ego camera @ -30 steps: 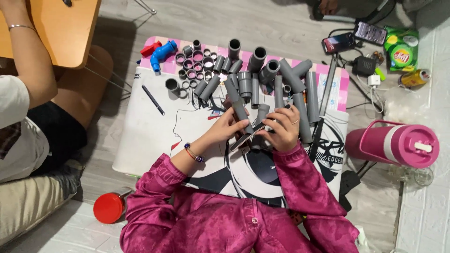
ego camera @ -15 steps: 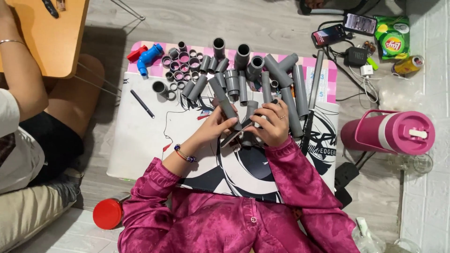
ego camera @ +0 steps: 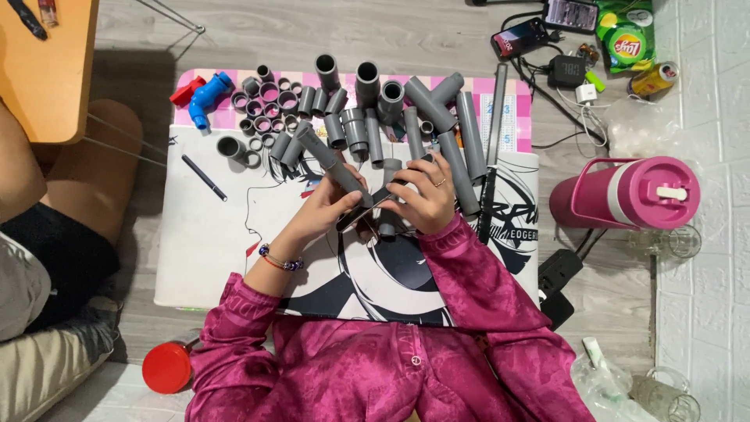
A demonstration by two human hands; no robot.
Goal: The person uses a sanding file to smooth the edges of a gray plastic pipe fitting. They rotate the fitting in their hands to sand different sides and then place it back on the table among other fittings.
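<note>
Printed mat (ego camera: 203, 242) on grey floor: my left hand (ego camera: 324, 209) closes around a long grey pipe (ego camera: 332, 166); my right hand (ego camera: 426, 202) clasps a short pipe fitting (ego camera: 388, 223). I'd align both axes first, then push squarely.

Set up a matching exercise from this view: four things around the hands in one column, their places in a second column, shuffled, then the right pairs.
Things:
1. blue plastic valve with red handle
2. big pink drinking jug
3. round red plastic lid
4. long grey plastic pipe

Places:
A. floor by the left elbow
B. left hand
C. mat's far left corner
D. floor right of the mat

Pairs: 1-C, 2-D, 3-A, 4-B
</note>
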